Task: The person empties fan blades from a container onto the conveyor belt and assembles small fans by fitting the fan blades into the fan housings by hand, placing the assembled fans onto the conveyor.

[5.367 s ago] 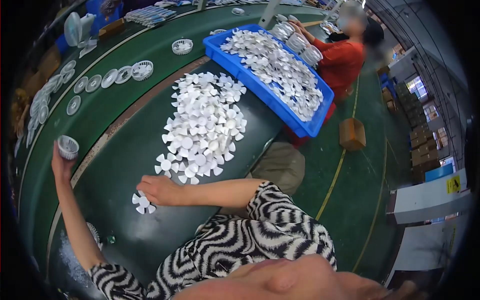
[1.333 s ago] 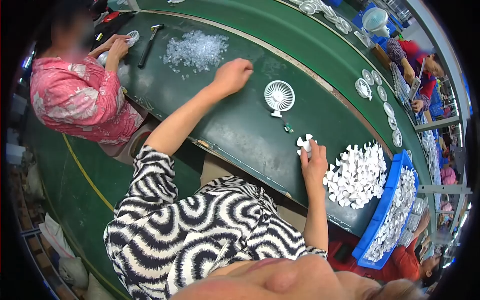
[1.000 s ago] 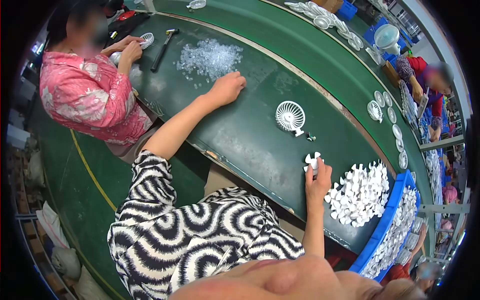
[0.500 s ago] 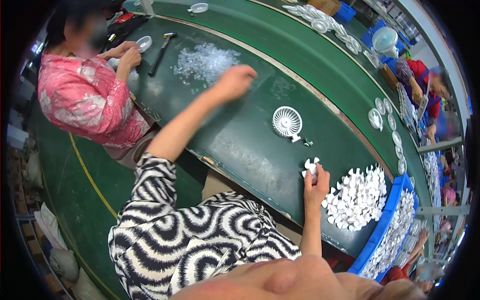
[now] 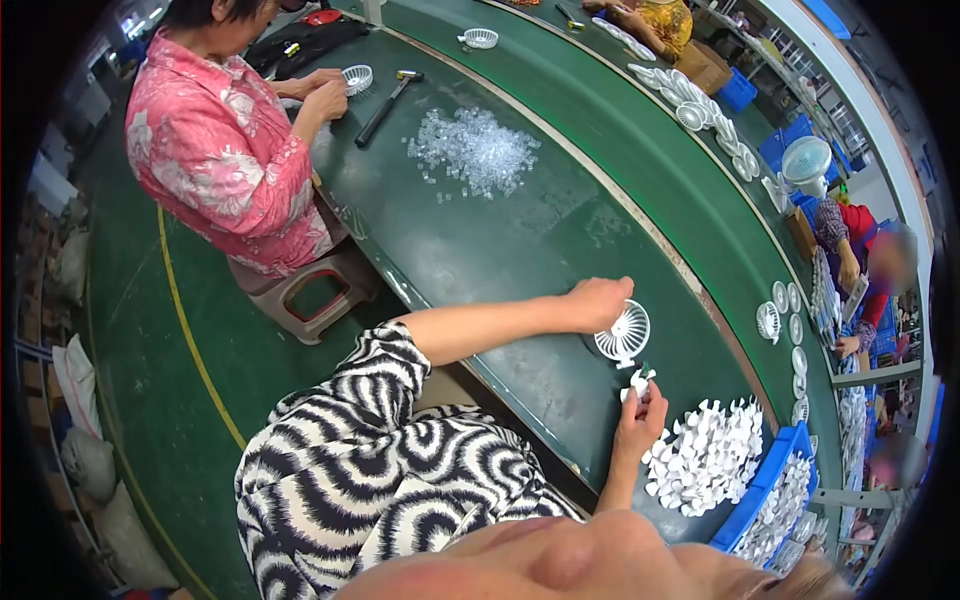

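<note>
My left hand [image 5: 600,304] is at the upper left rim of a round white fan housing [image 5: 624,335] on the green table [image 5: 520,250]. Its fingers are closed; what they hold, if anything, is too small to make out. My right hand [image 5: 642,420] pinches a white fan blade [image 5: 637,386] just below the housing. A small green part [image 5: 647,371] shows between the blade and the housing. Beside my right hand lies a heap of white fan blades [image 5: 705,455]. Clear small pieces [image 5: 475,150] form a pile farther up the table.
A co-worker in pink [image 5: 225,150] sits at the left, hands on a white housing [image 5: 357,80], near a hammer [image 5: 388,108]. A blue tray [image 5: 765,490] of blades stands at the lower right. More housings [image 5: 768,320] lie on the green belt [image 5: 640,150]. Other people work beyond.
My left hand has moved from beside the clear pieces across to the housing. My right hand still holds the blade, now closer to the housing. The camera view has shifted.
</note>
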`<act>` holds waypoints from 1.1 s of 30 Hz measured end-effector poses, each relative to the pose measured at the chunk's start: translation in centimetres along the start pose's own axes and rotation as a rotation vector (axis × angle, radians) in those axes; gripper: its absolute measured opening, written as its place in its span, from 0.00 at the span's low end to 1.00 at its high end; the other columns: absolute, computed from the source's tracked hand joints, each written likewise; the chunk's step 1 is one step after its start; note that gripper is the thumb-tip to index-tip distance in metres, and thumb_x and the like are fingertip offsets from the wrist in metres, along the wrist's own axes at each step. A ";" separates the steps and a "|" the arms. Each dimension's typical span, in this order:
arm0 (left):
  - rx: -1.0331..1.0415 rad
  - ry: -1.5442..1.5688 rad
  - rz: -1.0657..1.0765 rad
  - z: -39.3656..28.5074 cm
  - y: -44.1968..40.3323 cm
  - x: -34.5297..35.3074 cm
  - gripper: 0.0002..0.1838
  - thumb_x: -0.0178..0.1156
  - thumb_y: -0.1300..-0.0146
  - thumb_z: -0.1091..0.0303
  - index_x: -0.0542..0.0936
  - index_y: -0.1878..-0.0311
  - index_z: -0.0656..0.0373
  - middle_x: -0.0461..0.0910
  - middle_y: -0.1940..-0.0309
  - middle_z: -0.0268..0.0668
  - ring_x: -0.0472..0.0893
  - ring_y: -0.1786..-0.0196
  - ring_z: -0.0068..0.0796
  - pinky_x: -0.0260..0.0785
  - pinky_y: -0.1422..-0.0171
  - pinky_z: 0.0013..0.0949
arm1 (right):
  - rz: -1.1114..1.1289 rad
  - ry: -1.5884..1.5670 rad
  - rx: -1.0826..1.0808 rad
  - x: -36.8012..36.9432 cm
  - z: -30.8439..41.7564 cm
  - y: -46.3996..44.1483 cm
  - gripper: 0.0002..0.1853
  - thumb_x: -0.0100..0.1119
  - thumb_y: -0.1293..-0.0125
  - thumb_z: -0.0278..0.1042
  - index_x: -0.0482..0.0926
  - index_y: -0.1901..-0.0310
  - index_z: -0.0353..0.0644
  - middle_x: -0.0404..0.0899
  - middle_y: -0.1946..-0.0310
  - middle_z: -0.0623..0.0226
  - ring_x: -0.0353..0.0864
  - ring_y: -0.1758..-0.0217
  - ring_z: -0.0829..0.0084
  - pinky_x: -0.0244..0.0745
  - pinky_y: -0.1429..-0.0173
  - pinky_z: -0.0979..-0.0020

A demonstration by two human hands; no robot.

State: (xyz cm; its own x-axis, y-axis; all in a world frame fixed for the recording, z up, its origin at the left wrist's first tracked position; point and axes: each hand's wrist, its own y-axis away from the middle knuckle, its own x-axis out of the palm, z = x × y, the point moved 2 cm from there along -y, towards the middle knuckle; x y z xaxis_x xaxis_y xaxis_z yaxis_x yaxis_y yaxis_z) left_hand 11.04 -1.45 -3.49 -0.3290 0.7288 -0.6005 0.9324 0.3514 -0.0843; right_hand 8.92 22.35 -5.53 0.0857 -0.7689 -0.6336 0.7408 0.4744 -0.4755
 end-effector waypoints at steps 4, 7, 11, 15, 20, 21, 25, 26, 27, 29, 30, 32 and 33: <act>-0.072 0.562 0.207 0.8 0.0 0.3 0.20 0.58 0.36 0.61 0.74 0.48 0.67 0.82 0.59 0.44 0.83 0.60 0.32 0.75 0.56 0.34 | 0.005 -0.005 0.061 -0.1 -0.1 0.1 0.15 0.63 0.42 0.25 0.77 0.52 0.33 0.69 0.72 0.70 0.64 0.77 0.82 0.63 0.72 0.80; -0.311 1.318 0.388 1.9 0.0 0.9 0.18 0.59 0.35 0.61 0.75 0.47 0.61 0.82 0.57 0.39 0.83 0.57 0.27 0.79 0.54 0.34 | -0.009 -0.037 0.080 0.0 -0.4 0.2 0.15 0.63 0.42 0.25 0.76 0.52 0.32 0.69 0.72 0.70 0.65 0.76 0.82 0.63 0.72 0.81; -0.381 1.490 0.400 1.7 0.1 0.4 0.17 0.58 0.34 0.63 0.74 0.47 0.61 0.81 0.55 0.41 0.83 0.56 0.32 0.81 0.56 0.39 | -0.011 -0.132 0.212 -0.2 -0.7 0.2 0.15 0.61 0.38 0.26 0.76 0.50 0.34 0.74 0.67 0.71 0.70 0.72 0.84 0.66 0.69 0.82; -0.314 1.369 0.293 2.1 0.0 1.1 0.15 0.61 0.38 0.68 0.76 0.50 0.63 0.82 0.61 0.39 0.84 0.61 0.29 0.80 0.60 0.34 | -0.143 -0.208 0.238 -1.4 0.1 -1.5 0.16 0.60 0.37 0.26 0.75 0.48 0.33 0.77 0.69 0.68 0.74 0.71 0.81 0.71 0.66 0.80; -0.056 0.727 0.037 1.8 0.1 2.5 0.14 0.66 0.43 0.64 0.79 0.60 0.65 0.82 0.68 0.36 0.79 0.67 0.19 0.74 0.64 0.29 | 0.060 -0.096 -0.045 -1.4 6.8 -4.7 0.17 0.62 0.40 0.25 0.75 0.48 0.35 0.69 0.68 0.69 0.67 0.74 0.78 0.66 0.71 0.76; -0.045 0.816 0.110 1.4 0.4 2.4 0.17 0.64 0.40 0.57 0.79 0.61 0.64 0.81 0.70 0.36 0.79 0.69 0.20 0.74 0.67 0.29 | 0.115 -0.005 -0.117 -0.9 7.1 -5.1 0.17 0.62 0.40 0.25 0.75 0.49 0.35 0.70 0.68 0.67 0.68 0.75 0.76 0.66 0.71 0.75; -0.267 1.219 0.286 0.0 1.6 3.0 0.24 0.58 0.37 0.45 0.80 0.61 0.61 0.81 0.70 0.35 0.80 0.70 0.24 0.74 0.71 0.30 | 0.204 0.320 -0.283 1.2 5.3 -6.4 0.17 0.63 0.42 0.33 0.75 0.52 0.37 0.71 0.67 0.59 0.73 0.73 0.61 0.71 0.70 0.64; -0.216 1.134 0.235 -0.1 1.5 3.2 0.25 0.57 0.37 0.43 0.81 0.62 0.60 0.81 0.71 0.36 0.80 0.71 0.25 0.76 0.72 0.31 | 0.222 0.304 -0.250 1.4 5.9 -6.5 0.17 0.63 0.42 0.34 0.75 0.52 0.37 0.71 0.67 0.59 0.75 0.71 0.58 0.72 0.69 0.62; -0.221 1.129 0.212 -0.3 1.6 3.2 0.23 0.59 0.38 0.46 0.80 0.61 0.62 0.81 0.70 0.36 0.80 0.71 0.25 0.75 0.72 0.32 | 0.234 0.297 -0.257 1.8 5.6 -6.6 0.17 0.63 0.42 0.34 0.75 0.52 0.37 0.71 0.67 0.59 0.75 0.71 0.58 0.72 0.69 0.62; -0.122 0.981 0.170 -0.2 1.8 3.7 0.20 0.62 0.40 0.52 0.80 0.60 0.63 0.81 0.70 0.36 0.79 0.69 0.25 0.74 0.68 0.33 | 0.227 0.288 -0.255 2.4 5.5 -6.4 0.17 0.63 0.41 0.33 0.75 0.52 0.37 0.72 0.66 0.58 0.75 0.69 0.58 0.72 0.67 0.62; -0.112 0.934 0.119 -0.3 2.0 3.6 0.17 0.64 0.43 0.59 0.79 0.60 0.65 0.81 0.69 0.39 0.79 0.66 0.27 0.73 0.63 0.33 | 0.227 0.288 -0.253 2.8 5.5 -6.5 0.17 0.63 0.41 0.33 0.75 0.52 0.37 0.72 0.66 0.58 0.75 0.69 0.58 0.72 0.67 0.62; -0.103 0.903 0.094 -0.2 2.0 3.7 0.18 0.65 0.44 0.60 0.79 0.60 0.66 0.81 0.68 0.41 0.79 0.64 0.28 0.72 0.61 0.33 | 0.212 0.233 -0.217 2.8 5.2 -6.5 0.18 0.63 0.41 0.32 0.74 0.51 0.36 0.72 0.66 0.58 0.75 0.69 0.59 0.72 0.65 0.63; -0.091 0.865 0.062 -0.1 1.9 3.6 0.18 0.65 0.45 0.60 0.78 0.60 0.67 0.80 0.68 0.42 0.79 0.63 0.29 0.71 0.60 0.33 | 0.214 0.236 -0.212 2.8 5.0 -6.6 0.18 0.63 0.41 0.32 0.74 0.51 0.36 0.72 0.66 0.58 0.75 0.69 0.59 0.72 0.65 0.63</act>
State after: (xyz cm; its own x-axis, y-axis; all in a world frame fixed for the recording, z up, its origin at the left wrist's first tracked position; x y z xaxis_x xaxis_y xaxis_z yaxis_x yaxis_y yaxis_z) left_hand 11.63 1.92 -5.75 -0.3110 0.9256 0.2157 0.9489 0.3153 0.0149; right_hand 7.55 14.92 -1.10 0.0489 -0.5346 -0.8437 0.5664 0.7106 -0.4175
